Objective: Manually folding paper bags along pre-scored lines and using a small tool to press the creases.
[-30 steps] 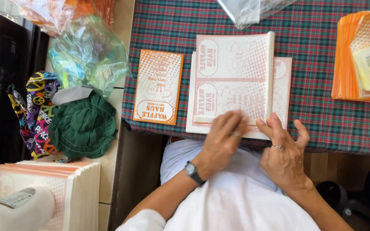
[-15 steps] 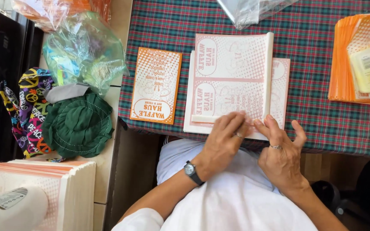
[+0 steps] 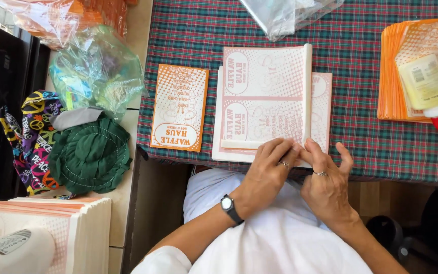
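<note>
Paper sheet (image 3: 267, 109), folded at its near edge, on checked tablecloth (image 3: 361, 137); left hand (image 3: 267, 172) and right hand (image 3: 328, 180) pinch that folded edge together. Finished orange bag (image 3: 179, 107) lies just beside it; glue bottle (image 3: 424, 86) rests on orange stack (image 3: 389, 76), well apart.

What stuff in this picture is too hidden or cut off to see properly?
Head view, the only one:
- Near edge of the paper sheets: covered by the left hand and right hand.
- Orange stack: cut by the right edge, partly under the glue bottle.
- Clear bag: cut by the top edge.
- Plastic bag contents: blurred by crinkled film.
</note>
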